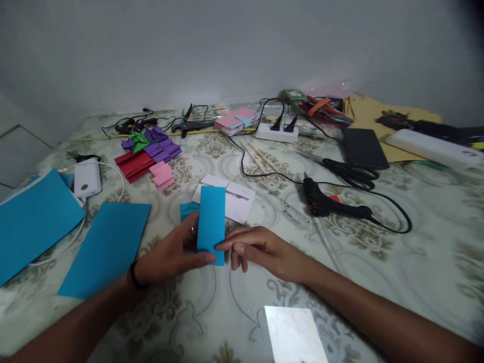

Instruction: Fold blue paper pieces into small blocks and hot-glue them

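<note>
A blue paper strip [212, 217] stands almost upright above the middle of the desk [408, 272], pinched in the left hand [170, 254]. It is a tall, narrow rectangle, bright and evenly coloured, with straight edges, a squared top and a plain, flat face. Whether it is 1 layer or several folded together, I cannot tell.

The left hand's thumb lies across the strip's lower front, with the other fingers at its left edge and partly hidden behind it. The right hand [270, 252] grips nothing: its index fingertip touches the lower right of the strip, while the remaining fingers curl loosely.

Just behind the strip lie white folded papers [240, 204] and a small blue folded piece [188, 209]. A flat blue sheet [109, 244] rests near the left forearm, and a white sheet [295, 333] lies nearer the viewer. The black glue gun [333, 202] sits well to the right.
</note>
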`<state>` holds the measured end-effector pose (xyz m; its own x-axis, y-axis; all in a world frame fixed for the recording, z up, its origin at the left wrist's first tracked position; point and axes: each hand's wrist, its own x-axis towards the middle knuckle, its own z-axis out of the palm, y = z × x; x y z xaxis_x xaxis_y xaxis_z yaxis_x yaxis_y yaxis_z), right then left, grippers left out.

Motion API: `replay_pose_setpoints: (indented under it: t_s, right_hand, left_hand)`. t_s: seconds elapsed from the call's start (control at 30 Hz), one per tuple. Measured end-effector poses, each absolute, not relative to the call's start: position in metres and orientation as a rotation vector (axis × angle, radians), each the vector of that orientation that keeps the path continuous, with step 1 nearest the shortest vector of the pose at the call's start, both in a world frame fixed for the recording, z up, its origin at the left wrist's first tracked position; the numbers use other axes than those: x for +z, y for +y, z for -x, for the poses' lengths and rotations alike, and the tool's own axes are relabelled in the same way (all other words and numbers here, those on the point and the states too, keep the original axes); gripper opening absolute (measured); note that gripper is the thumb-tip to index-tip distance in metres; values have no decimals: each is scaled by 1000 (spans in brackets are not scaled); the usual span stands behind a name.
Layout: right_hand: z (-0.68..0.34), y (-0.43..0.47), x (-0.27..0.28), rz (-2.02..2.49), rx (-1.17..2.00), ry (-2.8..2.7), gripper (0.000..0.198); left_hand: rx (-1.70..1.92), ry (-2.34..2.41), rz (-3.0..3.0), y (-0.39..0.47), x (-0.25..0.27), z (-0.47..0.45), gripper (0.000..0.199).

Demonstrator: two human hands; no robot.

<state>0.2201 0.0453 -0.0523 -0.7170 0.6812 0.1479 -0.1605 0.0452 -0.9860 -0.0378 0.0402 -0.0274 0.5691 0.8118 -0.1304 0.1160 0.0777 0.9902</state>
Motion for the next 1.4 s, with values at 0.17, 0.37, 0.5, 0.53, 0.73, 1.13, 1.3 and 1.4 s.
replay_pose_setpoints:
  t_s: [0.17, 0.37, 0.5, 0.53, 0.73, 1.13, 1.3, 1.4]
  right_hand:
    - [-220, 44, -48, 462, 1590, -1918, 40]
    - [-220, 45, -44, 433, 1520, -1976, 37]
    - [-222, 44, -51, 482, 1678, -1820, 37]
    - [-223, 44, -53, 501, 1736, -1751, 37]
    - [-224, 46, -61, 544, 1937, -1369, 37]
    - [-222, 47, -60, 639, 1923, -1367, 36]
    - [-221, 46, -59, 641, 1916, -1379, 36]
    - [-221, 45, -59, 623, 1928, -1383, 37]
  left_hand:
    - [521, 982, -1554, 36, -24, 34, 43]
    - [458, 998, -1490, 39, -19, 34, 44]
    - [347, 949, -1477, 41, -11, 36, 52]
    - [315, 947, -1493, 41, -9, 37, 58]
    - [198, 897, -1562, 44, -2, 40, 86]
    - [421, 862, -1468, 42, -15, 43, 89]
    - [300, 864, -1614, 44, -11, 42, 51]
    - [277, 909, -1725, 45, -7, 42, 38]
